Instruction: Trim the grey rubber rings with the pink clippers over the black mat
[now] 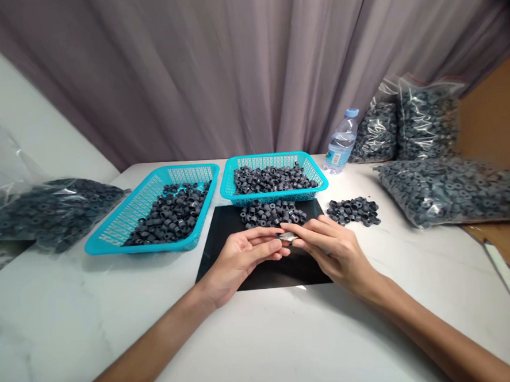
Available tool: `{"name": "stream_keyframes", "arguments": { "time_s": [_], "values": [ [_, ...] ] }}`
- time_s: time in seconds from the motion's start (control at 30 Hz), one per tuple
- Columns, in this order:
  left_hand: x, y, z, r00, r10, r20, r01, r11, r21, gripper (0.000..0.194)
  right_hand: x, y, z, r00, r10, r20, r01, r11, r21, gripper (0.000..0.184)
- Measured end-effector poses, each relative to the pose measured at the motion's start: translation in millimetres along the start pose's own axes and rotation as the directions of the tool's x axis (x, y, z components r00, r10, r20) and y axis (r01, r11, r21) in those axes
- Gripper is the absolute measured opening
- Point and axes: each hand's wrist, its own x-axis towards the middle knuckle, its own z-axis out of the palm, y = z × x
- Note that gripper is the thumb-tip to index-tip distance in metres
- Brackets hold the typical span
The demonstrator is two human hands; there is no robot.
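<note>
- A pale slender tool (289, 236) is lying between the fingertips above the black mat (277, 273) on the desk (247, 347); its long axis is running roughly crosswise, near level, one end pointing toward the left fingertips.
- A small dark piece (279, 235) is sitting at that end; fingers are partly hiding it, so its own axis is not showing clearly.
- The left hand (235, 258) is turning its palm inward, its grip nearly closed, pinching the piece.
- The right hand (338, 243) is arching palm-down, fingers bending leftward; its grip is closing around the tool.
</note>
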Motion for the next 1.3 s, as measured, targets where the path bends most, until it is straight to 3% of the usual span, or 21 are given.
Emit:
{"name": "stream_keyframes", "arguments": {
  "time_s": [0.8,1.3],
  "values": [
    [1.1,-1.9,-3.8,1.0,0.009,0.001,-0.009,1.0,0.027,0.029,0.5,0.8,-7.3,0.999,0.035,0.008,-0.036,0.997,0.062,0.036],
    [1.1,-0.1,-0.3,1.0,0.004,-0.018,-0.004,1.0,0.007,0.025,1.9,0.5,-6.3,0.999,-0.004,0.031,0.004,1.0,-0.007,0.037]
  ]
}}
